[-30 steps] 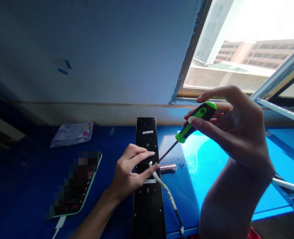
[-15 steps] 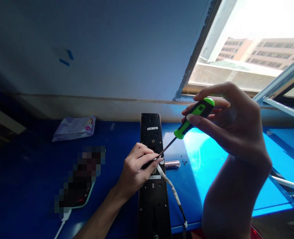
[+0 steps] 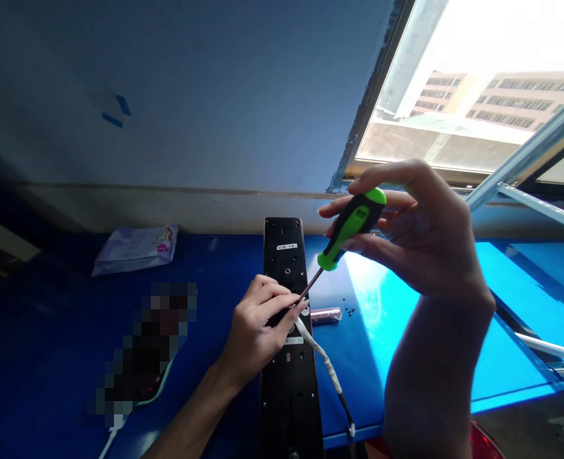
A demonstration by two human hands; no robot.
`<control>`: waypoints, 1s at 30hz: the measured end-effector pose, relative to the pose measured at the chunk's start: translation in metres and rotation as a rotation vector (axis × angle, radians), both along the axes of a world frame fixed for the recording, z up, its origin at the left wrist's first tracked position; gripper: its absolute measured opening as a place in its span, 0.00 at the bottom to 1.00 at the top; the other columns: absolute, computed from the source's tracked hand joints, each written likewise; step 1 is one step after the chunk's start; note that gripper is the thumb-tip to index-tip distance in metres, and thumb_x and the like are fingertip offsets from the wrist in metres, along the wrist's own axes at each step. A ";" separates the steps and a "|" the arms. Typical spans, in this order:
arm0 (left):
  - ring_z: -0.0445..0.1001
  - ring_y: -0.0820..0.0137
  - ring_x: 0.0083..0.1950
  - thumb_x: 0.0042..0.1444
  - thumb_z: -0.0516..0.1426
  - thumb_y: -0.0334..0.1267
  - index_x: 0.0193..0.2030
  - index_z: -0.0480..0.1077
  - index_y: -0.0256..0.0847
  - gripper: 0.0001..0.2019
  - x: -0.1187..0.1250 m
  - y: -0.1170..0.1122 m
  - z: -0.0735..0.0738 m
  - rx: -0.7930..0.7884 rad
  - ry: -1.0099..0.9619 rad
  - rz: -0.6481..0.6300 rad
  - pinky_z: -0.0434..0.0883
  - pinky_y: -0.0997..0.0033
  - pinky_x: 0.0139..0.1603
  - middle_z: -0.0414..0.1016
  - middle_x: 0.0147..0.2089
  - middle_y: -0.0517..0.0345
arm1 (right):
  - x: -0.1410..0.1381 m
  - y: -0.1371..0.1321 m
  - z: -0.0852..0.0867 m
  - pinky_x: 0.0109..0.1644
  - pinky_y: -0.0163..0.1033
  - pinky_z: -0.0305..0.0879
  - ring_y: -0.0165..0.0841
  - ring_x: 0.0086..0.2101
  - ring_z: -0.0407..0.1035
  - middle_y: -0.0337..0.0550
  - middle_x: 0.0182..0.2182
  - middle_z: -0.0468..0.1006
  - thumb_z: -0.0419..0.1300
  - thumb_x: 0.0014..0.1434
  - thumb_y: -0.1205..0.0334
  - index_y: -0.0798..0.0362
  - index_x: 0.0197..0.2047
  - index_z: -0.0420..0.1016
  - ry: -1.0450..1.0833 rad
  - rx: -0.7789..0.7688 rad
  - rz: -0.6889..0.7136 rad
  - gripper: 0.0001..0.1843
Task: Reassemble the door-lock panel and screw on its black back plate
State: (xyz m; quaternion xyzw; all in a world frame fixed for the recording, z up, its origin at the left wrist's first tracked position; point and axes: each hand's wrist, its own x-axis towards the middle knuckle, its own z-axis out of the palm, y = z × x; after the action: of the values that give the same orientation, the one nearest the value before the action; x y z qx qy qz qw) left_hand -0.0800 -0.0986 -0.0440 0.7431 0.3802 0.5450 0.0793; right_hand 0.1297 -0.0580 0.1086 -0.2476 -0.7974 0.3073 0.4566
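My right hand holds a green and black screwdriver by its handle, tilted with the shaft pointing down and left. Its tip reaches the fingertips of my left hand, where the contact point is hidden. The left thumb and fingers are pinched together over a long black metal panel, around a dark spot I cannot make out. A white-wrapped cable comes out beside the left thumb and hangs down along the panel's right side. The panel carries a "CE 16" label and several small holes.
A pinkish metallic cylinder lies right of the panel, with several tiny dark screws near it. On the blue table are a blurred-out phone with a white cable and a light packet. Metal bars stand at right.
The screwdriver and my right hand have moved left, and the screwdriver is steeper. My left hand keeps its place on the panel. The whole view has shifted slightly.
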 end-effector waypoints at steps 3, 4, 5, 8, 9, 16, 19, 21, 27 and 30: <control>0.73 0.67 0.40 0.63 0.66 0.28 0.38 0.80 0.42 0.05 0.002 0.000 -0.001 -0.004 -0.003 0.021 0.76 0.65 0.43 0.80 0.36 0.58 | -0.001 0.002 -0.001 0.53 0.49 0.86 0.44 0.53 0.82 0.36 0.49 0.86 0.75 0.58 0.63 0.40 0.55 0.75 -0.017 -0.010 -0.008 0.24; 0.73 0.66 0.41 0.63 0.66 0.28 0.39 0.80 0.42 0.04 0.002 0.000 -0.001 -0.001 -0.001 0.025 0.76 0.65 0.44 0.81 0.36 0.58 | -0.001 0.001 -0.002 0.53 0.49 0.86 0.44 0.53 0.82 0.36 0.50 0.86 0.75 0.59 0.63 0.39 0.57 0.75 -0.023 -0.004 -0.014 0.25; 0.73 0.66 0.42 0.62 0.67 0.29 0.40 0.80 0.42 0.04 0.002 0.000 -0.001 0.001 0.004 0.029 0.76 0.64 0.45 0.81 0.37 0.58 | -0.001 0.000 -0.002 0.53 0.49 0.86 0.43 0.52 0.83 0.37 0.50 0.86 0.75 0.59 0.63 0.39 0.57 0.76 -0.023 0.012 -0.018 0.26; 0.73 0.63 0.46 0.60 0.70 0.35 0.47 0.80 0.44 0.09 0.000 -0.002 -0.001 0.005 0.020 0.058 0.76 0.62 0.48 0.79 0.39 0.56 | 0.001 -0.005 -0.001 0.51 0.48 0.86 0.41 0.49 0.84 0.34 0.50 0.85 0.76 0.57 0.66 0.37 0.57 0.77 0.027 0.079 -0.038 0.28; 0.72 0.61 0.48 0.60 0.70 0.37 0.48 0.80 0.44 0.10 0.000 -0.003 -0.001 0.005 0.023 0.077 0.76 0.61 0.49 0.78 0.40 0.55 | 0.003 -0.007 -0.001 0.52 0.48 0.86 0.40 0.48 0.84 0.33 0.51 0.85 0.76 0.56 0.68 0.36 0.57 0.77 0.046 0.088 -0.064 0.29; 0.66 0.51 0.67 0.62 0.66 0.37 0.49 0.77 0.48 0.09 0.001 -0.007 -0.005 -0.107 0.046 0.218 0.71 0.43 0.66 0.69 0.59 0.49 | 0.018 -0.009 0.000 0.51 0.48 0.86 0.39 0.48 0.83 0.32 0.48 0.85 0.75 0.56 0.72 0.35 0.55 0.79 -0.020 0.126 -0.139 0.28; 0.63 0.48 0.72 0.62 0.65 0.38 0.53 0.77 0.50 0.13 0.002 -0.007 -0.009 -0.208 0.049 0.226 0.68 0.39 0.70 0.63 0.67 0.50 | 0.018 -0.004 -0.003 0.50 0.47 0.86 0.38 0.46 0.84 0.33 0.47 0.86 0.75 0.56 0.69 0.38 0.56 0.79 -0.064 0.168 -0.118 0.27; 0.64 0.48 0.72 0.62 0.65 0.39 0.54 0.76 0.52 0.14 0.002 -0.008 -0.010 -0.262 0.026 0.216 0.69 0.38 0.70 0.60 0.71 0.51 | 0.015 -0.002 -0.004 0.49 0.45 0.86 0.37 0.46 0.84 0.33 0.48 0.86 0.75 0.57 0.69 0.39 0.56 0.79 -0.053 0.204 -0.112 0.26; 0.63 0.49 0.74 0.65 0.63 0.41 0.54 0.78 0.54 0.11 0.003 -0.009 -0.010 -0.343 -0.012 0.179 0.70 0.40 0.71 0.55 0.75 0.55 | 0.006 0.002 -0.005 0.52 0.43 0.85 0.36 0.48 0.83 0.33 0.48 0.86 0.75 0.57 0.69 0.40 0.56 0.80 -0.037 0.233 -0.147 0.26; 0.64 0.51 0.74 0.65 0.63 0.41 0.54 0.78 0.53 0.11 0.003 -0.009 -0.009 -0.340 -0.033 0.183 0.71 0.43 0.71 0.56 0.75 0.55 | 0.004 0.004 -0.006 0.52 0.43 0.85 0.37 0.49 0.83 0.34 0.49 0.85 0.75 0.58 0.67 0.40 0.56 0.79 -0.061 0.237 -0.141 0.24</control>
State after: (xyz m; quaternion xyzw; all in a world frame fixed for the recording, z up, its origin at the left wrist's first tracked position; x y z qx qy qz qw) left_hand -0.0773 -0.1080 -0.0532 0.6724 0.5312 0.4900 0.1599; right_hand 0.1337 -0.0544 0.1022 -0.2566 -0.8223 0.1705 0.4784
